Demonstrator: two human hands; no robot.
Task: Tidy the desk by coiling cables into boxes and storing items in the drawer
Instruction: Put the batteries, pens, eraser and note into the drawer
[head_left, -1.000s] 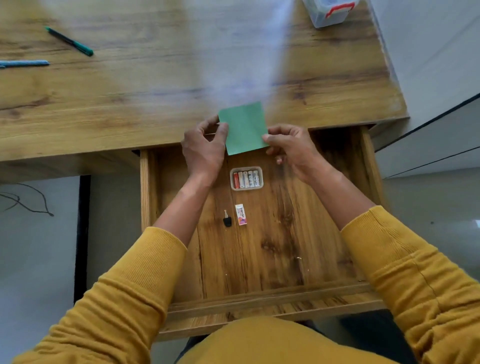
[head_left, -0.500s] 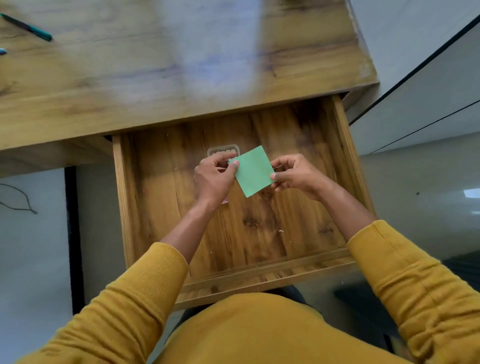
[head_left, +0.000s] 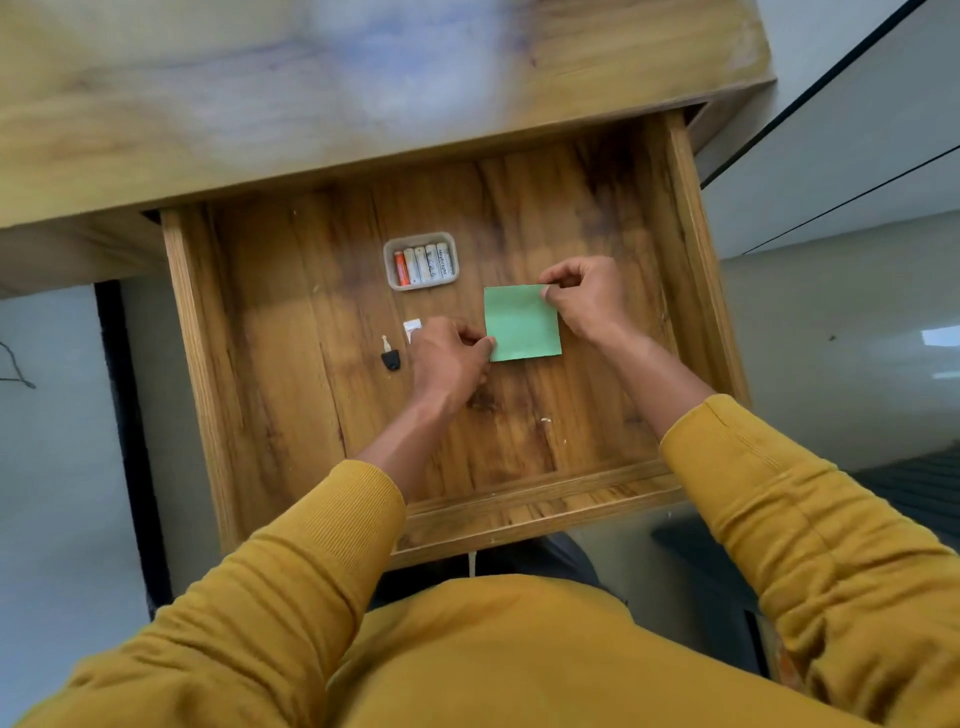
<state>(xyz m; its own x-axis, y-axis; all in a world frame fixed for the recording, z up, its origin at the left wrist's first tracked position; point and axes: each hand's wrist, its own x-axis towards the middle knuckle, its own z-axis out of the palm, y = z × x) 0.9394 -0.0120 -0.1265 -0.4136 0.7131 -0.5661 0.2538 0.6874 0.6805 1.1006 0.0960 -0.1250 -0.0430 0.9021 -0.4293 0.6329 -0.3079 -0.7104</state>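
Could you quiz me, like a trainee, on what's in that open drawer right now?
1. True or false: the green paper square is pinched by both the left hand and right hand.
2. Which lies nearest the drawer's back? A) battery tray B) black key C) green paper square
3. Fill in: one battery is ___, the others whitish.

Key: 1 true; 2 A; 3 orange.

The lone head view looks steeply down, close over the open drawer (head_left: 192, 332) and desk (head_left: 156, 130) edge.
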